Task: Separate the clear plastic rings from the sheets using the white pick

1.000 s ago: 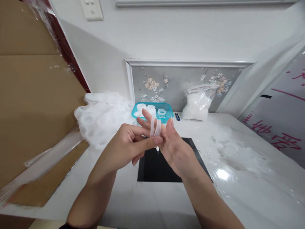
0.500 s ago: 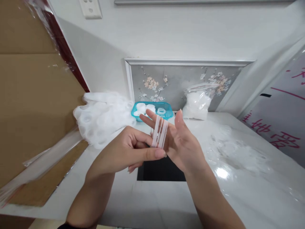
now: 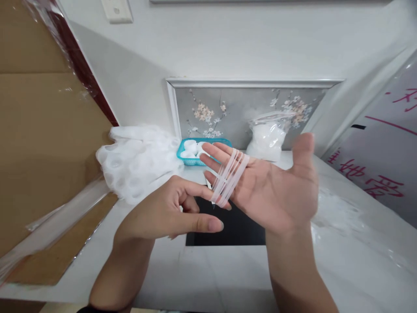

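Note:
Several thin white stretchy bands [image 3: 230, 178] run taut between my two hands. They loop round the fingers of my right hand [image 3: 276, 191], which is open, palm up, with its fingers stretched and thumb spread wide. My left hand [image 3: 169, 208] has its index finger hooked through the bands at their lower end and so holds them. Its thumb stands apart below, and its other fingers are curled. Under the hands lies a black flat panel [image 3: 241, 230], partly covered by them. A small dark pointed tip shows just under the bands; what it belongs to is hidden.
Behind stands a blue basket [image 3: 195, 162] with white round pieces. To its right is a clear bag [image 3: 265, 141] of white material. A heap of translucent white tubes or rings [image 3: 133, 165] lies left, beside cardboard [image 3: 48, 143]. Clear plastic pieces [image 3: 342, 213] lie right on the white tabletop [image 3: 202, 269].
My right hand has moved right and turned its palm more towards me, spreading the bands. My left thumb has come off the bands, while the left index finger stays hooked in them.

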`<state>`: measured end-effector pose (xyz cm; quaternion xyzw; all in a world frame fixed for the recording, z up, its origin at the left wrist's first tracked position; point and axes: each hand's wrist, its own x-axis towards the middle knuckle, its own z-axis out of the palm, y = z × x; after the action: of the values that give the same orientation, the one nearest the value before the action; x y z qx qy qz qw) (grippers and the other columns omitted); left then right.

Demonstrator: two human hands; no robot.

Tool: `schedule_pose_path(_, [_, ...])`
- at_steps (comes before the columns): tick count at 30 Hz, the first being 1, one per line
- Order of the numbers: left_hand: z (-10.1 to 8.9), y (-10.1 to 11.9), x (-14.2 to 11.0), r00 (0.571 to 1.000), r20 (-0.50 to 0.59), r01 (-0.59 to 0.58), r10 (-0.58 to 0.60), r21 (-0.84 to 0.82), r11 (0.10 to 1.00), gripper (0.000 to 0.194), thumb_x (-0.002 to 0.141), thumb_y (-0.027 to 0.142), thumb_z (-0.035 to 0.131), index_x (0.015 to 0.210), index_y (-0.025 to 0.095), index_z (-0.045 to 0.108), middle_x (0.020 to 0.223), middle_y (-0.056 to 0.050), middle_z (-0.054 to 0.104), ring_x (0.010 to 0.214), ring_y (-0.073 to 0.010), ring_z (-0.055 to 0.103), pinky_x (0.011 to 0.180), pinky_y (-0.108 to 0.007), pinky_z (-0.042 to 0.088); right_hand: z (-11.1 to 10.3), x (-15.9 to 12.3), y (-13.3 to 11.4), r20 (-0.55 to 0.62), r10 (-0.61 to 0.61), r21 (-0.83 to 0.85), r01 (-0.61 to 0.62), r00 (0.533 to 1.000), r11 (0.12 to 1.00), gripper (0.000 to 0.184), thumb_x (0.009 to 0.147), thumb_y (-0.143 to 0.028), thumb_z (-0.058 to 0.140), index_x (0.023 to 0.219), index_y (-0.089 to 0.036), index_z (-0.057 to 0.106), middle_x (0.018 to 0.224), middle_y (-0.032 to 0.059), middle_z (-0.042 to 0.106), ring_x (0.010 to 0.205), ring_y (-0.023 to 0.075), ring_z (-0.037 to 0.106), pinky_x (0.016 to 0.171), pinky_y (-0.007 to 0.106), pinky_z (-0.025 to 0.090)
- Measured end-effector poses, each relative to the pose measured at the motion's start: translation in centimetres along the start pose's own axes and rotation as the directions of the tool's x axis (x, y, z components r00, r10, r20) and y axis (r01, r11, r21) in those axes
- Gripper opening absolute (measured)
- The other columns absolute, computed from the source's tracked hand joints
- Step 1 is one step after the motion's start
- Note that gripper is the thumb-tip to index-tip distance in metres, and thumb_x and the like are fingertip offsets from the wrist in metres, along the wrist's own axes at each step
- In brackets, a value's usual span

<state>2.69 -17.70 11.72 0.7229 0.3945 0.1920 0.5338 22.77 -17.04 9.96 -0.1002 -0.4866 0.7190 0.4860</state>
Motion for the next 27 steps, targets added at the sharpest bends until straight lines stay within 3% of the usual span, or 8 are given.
schedule_pose_path(3, [0.0, 0.0, -0.1, 1.000, 0.007, 0.010, -0.009, -0.019, 1.000, 0.040, 0.075, 0.040, 0.074, 0.107, 0.016, 0.072, 0.037, 0.008, 0.037, 0.031, -0.0047, 0.029, 0.032, -0.016, 0.018, 0.0, -0.1, -0.2, -0.011, -0.009, -0.091, 0.008, 1.000, 0.996, 0.080, 0.082, -0.079, 0.025, 0.128, -0.020, 0.055, 0.149, 0.0055, 0.043, 0.142, 0.0275, 0.031, 0.115, 0.049, 0.028])
schedule_pose_path(8, [0.0, 0.1, -0.1, 1.000, 0.016, 0.009, -0.009, -0.015, 1.000, 0.043, 0.076, 0.039, 0.074, 0.112, 0.017, 0.070, 0.038, 0.008, 0.037, 0.031, -0.0046, 0.028, 0.032, -0.016, 0.019, 0.0, -0.1, -0.3, 0.021, -0.006, -0.058, 0.007, 1.000, 0.998, 0.072, 0.084, -0.073, 0.031, 0.126, -0.020, 0.057, 0.148, 0.0052, 0.044, 0.142, 0.0275, 0.031, 0.117, 0.051, 0.022])
schedule_pose_path(16, [-0.1, 0.0, -0.1, 1.000, 0.023, 0.001, -0.003, 0.069, 0.998, 0.047, 0.079, 0.046, 0.069, 0.115, 0.016, 0.067, 0.039, 0.008, 0.038, 0.032, -0.0058, 0.028, 0.033, -0.018, 0.020, -0.2, 0.1, -0.1, 0.006, -0.001, -0.097, 0.002, 1.000, 0.995, 0.072, 0.084, -0.073, 0.031, 0.127, -0.021, 0.056, 0.149, 0.0053, 0.041, 0.144, 0.0278, 0.027, 0.116, 0.051, 0.022])
schedule_pose_path(18, [0.3, -0.3, -0.1, 0.999, -0.036, -0.011, 0.017, 0.165, 0.986, 0.049, 0.081, 0.048, 0.067, 0.119, 0.018, 0.064, 0.040, 0.009, 0.037, 0.034, -0.0063, 0.027, 0.035, -0.019, 0.020, -0.4, 0.2, 0.0, 0.007, -0.028, -0.096, 0.029, 1.000, 0.995, 0.076, 0.082, -0.077, 0.029, 0.127, -0.022, 0.056, 0.150, 0.0040, 0.041, 0.144, 0.0273, 0.027, 0.116, 0.050, 0.023])
schedule_pose_path(21, [1.2, -0.5, 0.2, 0.973, -0.212, 0.003, 0.094, 0.419, 0.908, 0.049, 0.085, 0.047, 0.062, 0.128, 0.024, 0.059, 0.040, 0.010, 0.037, 0.036, -0.0079, 0.030, 0.040, -0.019, 0.021, -0.9, 0.7, 0.4, -0.019, -0.120, -0.051, 0.119, 0.993, 0.992, 0.084, 0.079, -0.084, 0.026, 0.128, -0.023, 0.057, 0.149, 0.0038, 0.042, 0.144, 0.0276, 0.026, 0.117, 0.050, 0.022])
schedule_pose_path(24, [1.7, -0.4, 0.9, 0.908, -0.384, 0.138, 0.169, 0.653, 0.745, 0.047, 0.088, 0.042, 0.058, 0.133, 0.030, 0.055, 0.042, 0.010, 0.039, 0.038, -0.0098, 0.034, 0.046, -0.020, 0.024, -1.6, 1.6, 1.3, -0.070, -0.187, -0.085, 0.181, 0.980, 0.980, 0.095, 0.072, -0.092, 0.025, 0.128, -0.024, 0.059, 0.139, 0.0066, 0.054, 0.143, 0.0315, 0.026, 0.116, 0.053, 0.022])
schedule_pose_path(27, [1.4, -0.5, 1.7, 0.846, -0.501, 0.287, 0.183, 0.717, 0.635, 0.044, 0.089, 0.040, 0.054, 0.133, 0.033, 0.056, 0.046, 0.007, 0.043, 0.041, -0.0117, 0.039, 0.049, -0.021, 0.024, -1.9, 2.5, 2.3, -0.083, -0.209, -0.252, 0.182, 0.974, 0.950, 0.098, 0.069, -0.095, 0.020, 0.122, -0.026, 0.066, 0.122, 0.0077, 0.066, 0.141, 0.0334, 0.030, 0.117, 0.055, 0.018])
